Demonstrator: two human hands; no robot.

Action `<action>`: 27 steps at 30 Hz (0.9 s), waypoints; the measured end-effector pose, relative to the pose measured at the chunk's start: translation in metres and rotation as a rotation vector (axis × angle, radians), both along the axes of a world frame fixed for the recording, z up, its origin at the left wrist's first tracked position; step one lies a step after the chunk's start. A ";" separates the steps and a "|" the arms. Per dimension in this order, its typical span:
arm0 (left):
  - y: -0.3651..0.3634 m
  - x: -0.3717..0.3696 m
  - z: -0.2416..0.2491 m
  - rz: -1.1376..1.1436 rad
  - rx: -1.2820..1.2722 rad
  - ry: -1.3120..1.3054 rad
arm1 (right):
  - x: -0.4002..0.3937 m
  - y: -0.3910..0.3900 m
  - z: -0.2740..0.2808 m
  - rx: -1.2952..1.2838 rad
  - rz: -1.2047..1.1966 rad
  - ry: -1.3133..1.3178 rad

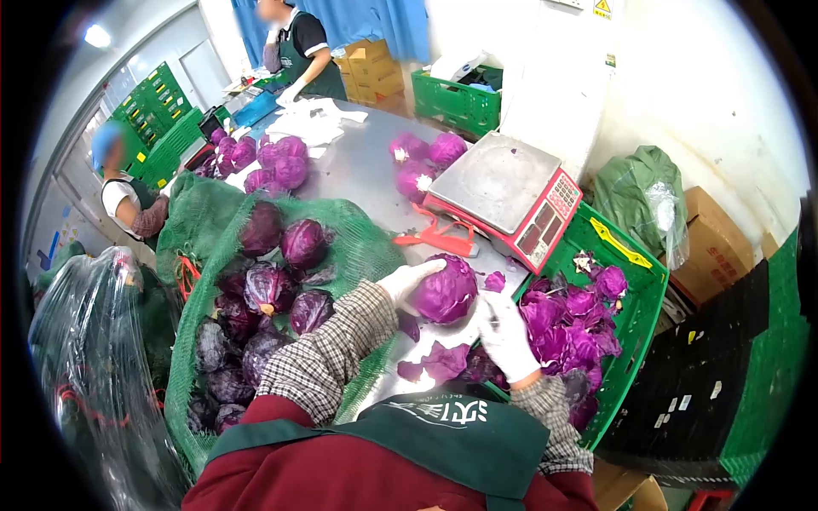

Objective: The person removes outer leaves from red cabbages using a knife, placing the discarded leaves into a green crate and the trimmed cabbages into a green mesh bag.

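Note:
My left hand (412,280), in a white glove, grips a peeled red cabbage (446,290) from its left and upper side, over the metal table. Close by the cabbage's lower right side is my right hand (506,338), also gloved, its fingers stretched upward and slightly blurred. A small purple leaf piece (495,281) lies just above its fingertips. Loose cabbage leaves (445,363) are on the table below the held head. To the left, a green mesh sack (345,228) lies open around several dark, unpeeled red cabbages (271,288).
A green crate (641,317) at right holds stripped leaves (573,328). The red scale (538,223) stands behind it, an orange-red tool (443,236) beside it. Peeled cabbages (417,176) sit farther back. One co-worker (308,53) stands at the far end, another (128,200) at left.

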State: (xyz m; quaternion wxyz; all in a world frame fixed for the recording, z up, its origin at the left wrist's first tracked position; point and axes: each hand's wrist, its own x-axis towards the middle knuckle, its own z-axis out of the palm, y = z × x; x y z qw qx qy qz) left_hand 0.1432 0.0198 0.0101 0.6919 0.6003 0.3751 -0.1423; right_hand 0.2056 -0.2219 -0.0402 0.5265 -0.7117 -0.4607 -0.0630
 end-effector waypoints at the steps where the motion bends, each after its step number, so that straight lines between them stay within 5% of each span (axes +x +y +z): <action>1: -0.001 0.001 -0.002 0.006 0.028 0.012 | -0.001 0.018 -0.007 0.011 0.019 -0.027; 8: 0.004 -0.001 -0.011 -0.026 0.009 -0.009 | 0.012 0.014 -0.031 -0.148 0.191 0.100; 10: 0.009 0.002 -0.013 -0.011 -0.014 -0.019 | 0.001 -0.003 -0.027 -0.043 0.027 -0.139; 12: 0.011 0.005 -0.023 0.052 -0.050 -0.028 | -0.001 -0.040 -0.053 -0.127 0.033 -0.043; 15: 0.007 0.000 -0.011 0.020 -0.044 -0.054 | 0.014 -0.101 -0.124 -0.046 -0.381 0.465; 17: 0.002 -0.002 -0.007 -0.018 -0.014 -0.045 | 0.033 -0.133 -0.166 0.031 -0.570 0.379; 18: 0.005 -0.006 -0.007 -0.132 -0.048 -0.129 | 0.022 -0.124 -0.139 0.266 -0.517 0.527; 20: -0.005 -0.012 -0.020 -0.251 0.231 -0.244 | 0.007 -0.103 -0.077 0.051 -0.427 0.546; 22: -0.017 -0.032 -0.016 -0.594 0.627 -0.401 | -0.008 -0.075 -0.038 0.121 -0.175 0.883; 24: -0.038 -0.050 0.004 -0.702 0.697 -0.547 | -0.019 -0.052 -0.026 -0.014 -0.032 0.620; 26: -0.055 -0.065 0.021 -0.786 0.757 -0.640 | -0.031 -0.033 -0.018 0.053 0.196 0.633; 27: -0.057 -0.071 0.018 -0.728 0.741 -0.637 | -0.035 -0.035 -0.001 -0.182 0.096 0.263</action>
